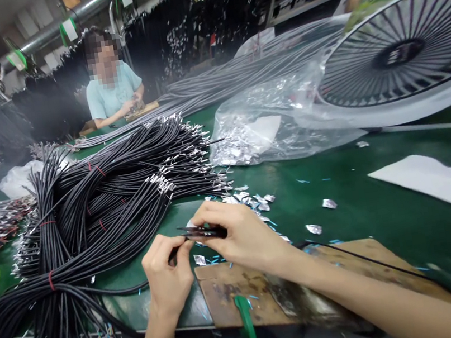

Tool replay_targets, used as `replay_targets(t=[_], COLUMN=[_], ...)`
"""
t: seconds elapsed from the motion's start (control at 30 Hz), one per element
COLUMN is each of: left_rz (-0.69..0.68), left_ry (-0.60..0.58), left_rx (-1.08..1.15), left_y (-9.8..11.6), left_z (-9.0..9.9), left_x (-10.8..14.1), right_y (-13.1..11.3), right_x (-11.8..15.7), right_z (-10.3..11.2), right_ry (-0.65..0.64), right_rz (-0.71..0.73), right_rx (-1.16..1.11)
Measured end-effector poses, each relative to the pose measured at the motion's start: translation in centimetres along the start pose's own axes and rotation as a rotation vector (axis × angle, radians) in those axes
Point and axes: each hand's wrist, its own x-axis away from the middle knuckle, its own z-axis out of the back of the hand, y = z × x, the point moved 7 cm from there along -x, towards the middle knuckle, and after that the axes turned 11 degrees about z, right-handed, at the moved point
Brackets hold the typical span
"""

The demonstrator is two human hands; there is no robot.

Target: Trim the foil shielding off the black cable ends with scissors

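My right hand [241, 234] is closed around dark tweezers [204, 231], whose tips point left. Close beside it, my left hand [168, 273] pinches a black cable [173, 254] between thumb and fingers. The tweezers' tips are at the cable's end, by my left fingertips; whether they touch it I cannot tell. A large heap of black cables [114, 191] with pale stripped ends lies to the left, tied in bundles with red bands. Foil scraps [262, 203] and thin blue bits lie beyond my right hand.
A brown board [222, 288] with a green clip [244, 316] lies at the table's near edge. A round fan [398, 52] and a clear plastic bag [265, 123] stand at the right. White paper [434, 180] lies below the fan. Across the table sits a person [113, 98].
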Motion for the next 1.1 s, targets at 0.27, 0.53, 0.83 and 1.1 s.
replay_targets(t=[0.27,0.53,0.83,1.1], left_rz=[0.019,0.023,-0.032,-0.016], left_ry=[-0.061,-0.110,-0.097,-0.066], left_rx=[-0.065,-0.044,-0.021,-0.035], left_y=[-0.3,-0.3,0.5,0.0], left_z=[-0.5,-0.5,-0.2,-0.1], left_x=[-0.2,-0.1,-0.2,-0.1], right_y=[-0.8,-2.2,-2.8,-3.2], right_x=[0.5,0.4,0.4,0.2], right_z=[-0.9,-1.2,-0.7,-0.1], right_ry=[-0.140,-0.208,-0.141,-0.068], right_rz=[0.150,0.358,0.443,0.426], right_rx=[0.336,0.580,0.550,0.478])
